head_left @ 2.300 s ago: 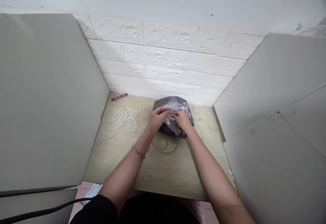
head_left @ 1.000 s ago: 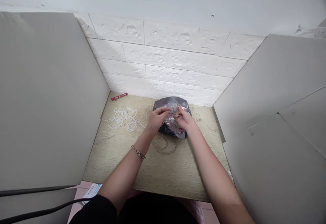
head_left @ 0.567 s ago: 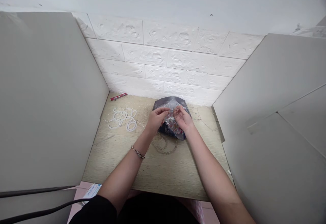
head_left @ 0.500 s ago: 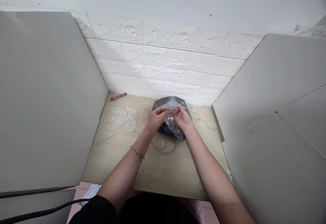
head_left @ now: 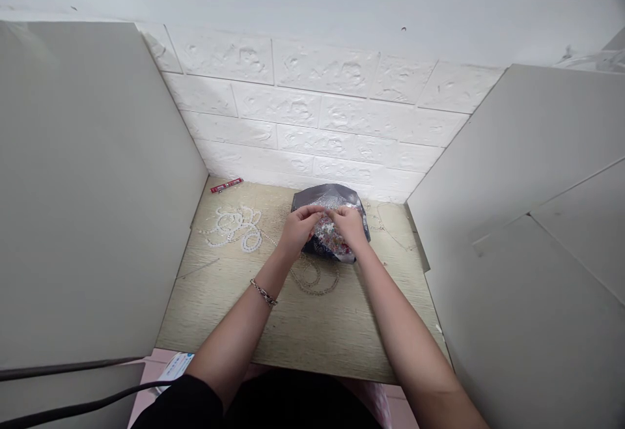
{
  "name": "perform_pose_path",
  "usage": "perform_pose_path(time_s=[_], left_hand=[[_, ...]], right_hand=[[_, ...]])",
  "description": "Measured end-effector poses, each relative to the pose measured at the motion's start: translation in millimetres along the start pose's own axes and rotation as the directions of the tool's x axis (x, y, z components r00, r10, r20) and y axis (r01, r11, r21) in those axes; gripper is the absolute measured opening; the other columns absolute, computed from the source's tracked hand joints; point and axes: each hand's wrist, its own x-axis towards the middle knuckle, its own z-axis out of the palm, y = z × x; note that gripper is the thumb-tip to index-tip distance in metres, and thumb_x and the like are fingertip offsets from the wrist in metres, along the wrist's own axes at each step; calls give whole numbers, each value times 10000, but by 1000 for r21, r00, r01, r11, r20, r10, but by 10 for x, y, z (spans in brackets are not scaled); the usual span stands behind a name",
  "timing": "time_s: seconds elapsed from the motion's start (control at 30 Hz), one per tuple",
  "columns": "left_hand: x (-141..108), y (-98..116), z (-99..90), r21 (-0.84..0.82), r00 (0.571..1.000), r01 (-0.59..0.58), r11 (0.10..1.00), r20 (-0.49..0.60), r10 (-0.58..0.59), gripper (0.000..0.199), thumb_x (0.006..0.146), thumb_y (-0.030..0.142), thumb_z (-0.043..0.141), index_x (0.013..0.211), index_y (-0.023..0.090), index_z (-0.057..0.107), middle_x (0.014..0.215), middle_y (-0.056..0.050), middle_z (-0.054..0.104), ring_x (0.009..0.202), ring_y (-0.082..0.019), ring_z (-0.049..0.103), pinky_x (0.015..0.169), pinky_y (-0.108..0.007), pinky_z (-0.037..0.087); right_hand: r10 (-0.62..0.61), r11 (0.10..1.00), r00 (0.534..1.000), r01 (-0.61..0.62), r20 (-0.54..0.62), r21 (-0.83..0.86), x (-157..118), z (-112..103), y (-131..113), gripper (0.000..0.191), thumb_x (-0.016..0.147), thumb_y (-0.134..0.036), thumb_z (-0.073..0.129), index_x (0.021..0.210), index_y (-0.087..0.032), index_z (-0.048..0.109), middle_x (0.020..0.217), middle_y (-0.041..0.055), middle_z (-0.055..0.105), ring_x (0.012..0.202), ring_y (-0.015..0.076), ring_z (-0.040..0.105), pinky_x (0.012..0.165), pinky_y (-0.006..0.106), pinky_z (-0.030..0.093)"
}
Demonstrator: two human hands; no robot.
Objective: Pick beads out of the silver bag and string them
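An opened dark bag (head_left: 312,196) rests near the back of the wooden table, with many small colourful beads (head_left: 334,240) in it. Over the bag, my left hand (head_left: 299,228) pinches with thumb and forefinger; what it holds is too small to make out. My right hand (head_left: 350,226) meets it from the right, its fingers pressed together, their tips close to the left fingertips. Anything between them is hidden. Just in front of the bag lies a looped strand of clear beads (head_left: 317,291), partly behind my left wrist.
Several white bead strands (head_left: 239,226) lie coiled on the table's left. Behind them is a small red packet (head_left: 226,185). A thin strand (head_left: 398,237) lies on the right. Grey panels (head_left: 97,188) flank the table (head_left: 312,334), and a white brick-pattern wall (head_left: 317,110) closes the back.
My right hand has turned palm-down and its fingers have closed in toward the left fingertips. The left hand stays in nearly the same place.
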Motion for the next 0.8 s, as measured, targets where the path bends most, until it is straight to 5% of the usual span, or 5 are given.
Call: perform_pose_path(time_s=[0.13,0.4,0.57,0.67,0.8], left_hand=[[4,-10,-9,14,1000,-12,1000,-3,12,220,626,249,567,805,121,577,434,70,389,328,-7,285,315,-148,191],[-7,12,0,16,1000,3,1000,-13,-3,218,634,244,554,813,122,571,428,74,384,325,-11,283,315,-153,188],[-12,16,1,18,1000,3,1000,-19,-3,208,636,243,553,807,126,570,390,80,361,322,-15,282,322,-152,186],[-10,12,-1,24,1000,-1,1000,-19,1,196,641,237,546,802,128,569,368,84,343,316,-16,277,324,-151,185],[-4,12,-2,23,1000,11,1000,-17,-10,193,637,228,546,799,127,571,365,83,346,311,-14,273,323,-150,185]], right_hand=[[-133,848,991,126,23,-515,-7,18,-2,197,630,-349,552,561,-165,540,566,16,551,579,125,478,527,232,318],[-52,777,992,110,111,-619,-43,71,41,161,666,-250,479,629,-176,618,669,77,611,694,173,545,613,255,349],[62,990,991,-46,118,-132,-21,60,46,95,603,-230,522,537,-162,515,454,-14,449,475,96,421,469,214,304],[202,906,946,-279,254,318,-18,24,11,112,642,-267,455,573,-182,433,412,-69,309,353,54,255,347,184,194],[213,854,926,-332,311,402,-33,-1,-21,161,680,-292,352,557,-191,380,443,-56,327,336,52,233,305,185,146]])
